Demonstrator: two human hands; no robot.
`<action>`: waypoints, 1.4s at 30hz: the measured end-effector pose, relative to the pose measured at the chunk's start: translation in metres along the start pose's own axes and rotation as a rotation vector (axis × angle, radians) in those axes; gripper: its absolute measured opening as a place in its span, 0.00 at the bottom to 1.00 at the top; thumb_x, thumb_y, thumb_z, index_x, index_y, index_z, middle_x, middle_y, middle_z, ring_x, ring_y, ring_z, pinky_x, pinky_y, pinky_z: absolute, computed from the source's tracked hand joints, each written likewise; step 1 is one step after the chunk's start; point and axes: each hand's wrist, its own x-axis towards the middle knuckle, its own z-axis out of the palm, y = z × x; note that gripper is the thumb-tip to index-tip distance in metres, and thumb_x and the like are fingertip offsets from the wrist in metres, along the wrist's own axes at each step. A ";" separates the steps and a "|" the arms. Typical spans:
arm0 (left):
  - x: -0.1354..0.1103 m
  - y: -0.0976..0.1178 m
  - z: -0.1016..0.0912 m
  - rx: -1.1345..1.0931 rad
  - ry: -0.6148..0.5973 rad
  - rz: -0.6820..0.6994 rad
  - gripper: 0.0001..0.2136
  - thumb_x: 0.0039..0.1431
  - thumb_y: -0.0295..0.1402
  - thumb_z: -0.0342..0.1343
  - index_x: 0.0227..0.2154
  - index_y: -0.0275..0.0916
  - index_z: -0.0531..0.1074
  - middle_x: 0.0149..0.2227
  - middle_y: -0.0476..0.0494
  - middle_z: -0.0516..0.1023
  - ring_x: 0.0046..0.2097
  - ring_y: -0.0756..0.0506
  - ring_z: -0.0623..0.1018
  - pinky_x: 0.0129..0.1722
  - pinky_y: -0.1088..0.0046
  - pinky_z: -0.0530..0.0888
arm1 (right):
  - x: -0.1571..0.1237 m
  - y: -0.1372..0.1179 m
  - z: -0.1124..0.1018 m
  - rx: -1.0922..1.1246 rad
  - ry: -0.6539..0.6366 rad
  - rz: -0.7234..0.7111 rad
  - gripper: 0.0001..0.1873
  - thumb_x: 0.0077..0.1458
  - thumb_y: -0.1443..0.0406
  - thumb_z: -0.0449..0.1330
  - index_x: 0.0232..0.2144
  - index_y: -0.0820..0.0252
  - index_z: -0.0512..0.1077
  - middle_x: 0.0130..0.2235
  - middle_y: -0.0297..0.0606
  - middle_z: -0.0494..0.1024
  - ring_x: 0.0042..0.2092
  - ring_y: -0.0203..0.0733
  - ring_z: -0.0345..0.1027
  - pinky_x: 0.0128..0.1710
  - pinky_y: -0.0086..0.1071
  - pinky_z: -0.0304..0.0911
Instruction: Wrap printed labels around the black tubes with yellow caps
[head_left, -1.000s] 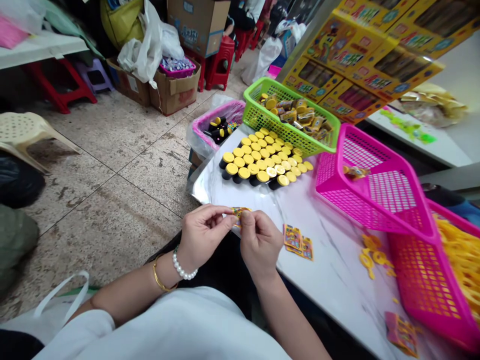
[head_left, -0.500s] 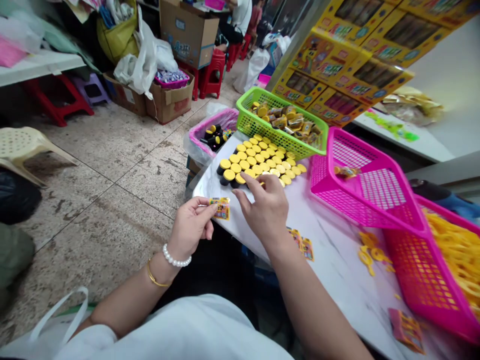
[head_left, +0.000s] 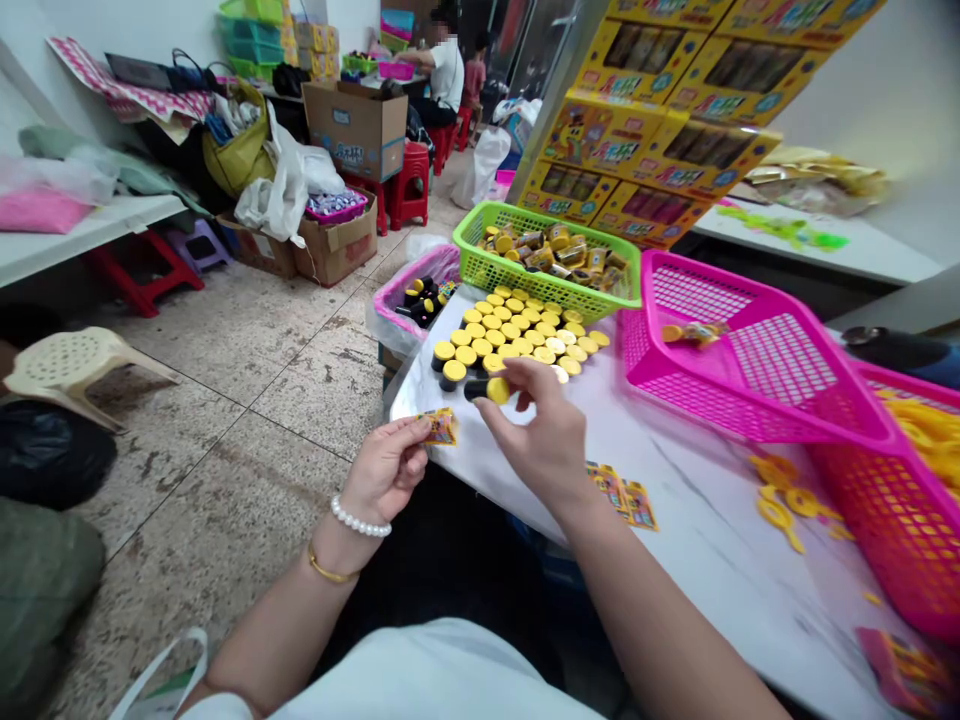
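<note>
My left hand (head_left: 390, 465) pinches a small yellow printed wrapper (head_left: 443, 427) between thumb and fingers, just off the table's near-left edge. In my right hand (head_left: 546, 425), thumb and fingers grip a small black bottle with a yellow cap (head_left: 496, 390). That bottle lies tipped sideways, its black end toward the left. Right behind it, upright yellow-capped black bottles (head_left: 504, 335) stand packed in rows on the white marbled table (head_left: 660, 570). More printed wrappers (head_left: 636, 503) lie beside my right forearm.
A green basket (head_left: 547, 285) of wrapped bottles stands behind the rows. Left of it is a pink-rimmed bin (head_left: 382, 290) of loose bottles. Pink baskets (head_left: 750, 405) and loose yellow rings (head_left: 780, 515) occupy the right side. Stacked yellow boxes (head_left: 637, 130) rise behind.
My right hand has closed on one bottle at the near edge of the rows and tipped it over. The left hand still holds its wrapper. The camera view has shifted.
</note>
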 end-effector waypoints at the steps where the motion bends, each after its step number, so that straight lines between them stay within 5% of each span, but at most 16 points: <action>1: 0.001 0.000 0.002 -0.011 -0.008 -0.017 0.12 0.44 0.29 0.72 0.28 0.31 0.74 0.21 0.52 0.73 0.14 0.62 0.59 0.11 0.87 0.49 | -0.004 -0.005 -0.006 0.174 -0.004 0.119 0.18 0.53 0.61 0.67 0.46 0.56 0.72 0.42 0.39 0.80 0.41 0.44 0.74 0.42 0.39 0.70; 6: 0.004 -0.005 0.011 -0.057 -0.049 -0.041 0.12 0.47 0.27 0.71 0.28 0.33 0.72 0.22 0.53 0.73 0.15 0.62 0.58 0.11 0.88 0.49 | -0.021 -0.015 -0.019 0.634 -0.101 0.457 0.17 0.49 0.55 0.71 0.39 0.55 0.77 0.37 0.37 0.82 0.40 0.42 0.77 0.43 0.39 0.74; 16: 0.006 -0.012 0.017 -0.054 -0.042 -0.016 0.15 0.43 0.29 0.73 0.30 0.32 0.71 0.24 0.53 0.74 0.15 0.62 0.58 0.11 0.87 0.49 | -0.029 -0.021 -0.023 0.316 -0.097 0.407 0.14 0.50 0.57 0.68 0.36 0.56 0.74 0.38 0.39 0.81 0.42 0.44 0.78 0.51 0.43 0.72; 22: 0.004 -0.019 0.015 0.050 -0.014 0.081 0.17 0.41 0.35 0.74 0.29 0.32 0.74 0.22 0.53 0.73 0.16 0.61 0.62 0.13 0.86 0.49 | -0.030 -0.027 -0.018 0.441 -0.212 0.495 0.16 0.51 0.55 0.68 0.35 0.55 0.67 0.33 0.36 0.81 0.35 0.43 0.79 0.37 0.35 0.75; 26: -0.003 -0.017 0.008 0.123 0.009 0.154 0.18 0.45 0.40 0.72 0.32 0.31 0.78 0.19 0.53 0.70 0.17 0.59 0.61 0.13 0.85 0.49 | -0.034 -0.020 -0.016 0.589 -0.186 0.427 0.17 0.49 0.57 0.71 0.36 0.54 0.70 0.36 0.35 0.80 0.38 0.41 0.78 0.40 0.35 0.75; 31: -0.011 -0.007 0.003 0.229 0.002 0.337 0.20 0.47 0.40 0.72 0.42 0.35 0.79 0.43 0.40 0.79 0.31 0.53 0.76 0.19 0.83 0.66 | -0.043 -0.012 -0.023 0.580 -0.067 0.287 0.16 0.48 0.63 0.74 0.39 0.52 0.75 0.42 0.36 0.79 0.45 0.43 0.76 0.44 0.37 0.76; 35: -0.010 -0.003 0.006 0.402 -0.257 0.262 0.22 0.47 0.36 0.72 0.46 0.36 0.79 0.38 0.42 0.80 0.30 0.51 0.77 0.27 0.76 0.75 | -0.048 -0.013 -0.030 0.523 -0.167 0.156 0.15 0.51 0.65 0.72 0.41 0.50 0.77 0.46 0.38 0.76 0.49 0.45 0.74 0.43 0.37 0.78; 42: 0.001 -0.015 0.013 0.436 -0.346 0.099 0.17 0.43 0.34 0.74 0.36 0.33 0.79 0.30 0.44 0.80 0.26 0.52 0.76 0.26 0.75 0.74 | -0.063 -0.010 -0.043 0.218 -0.205 0.000 0.19 0.57 0.69 0.67 0.50 0.47 0.77 0.47 0.40 0.76 0.47 0.44 0.75 0.45 0.40 0.78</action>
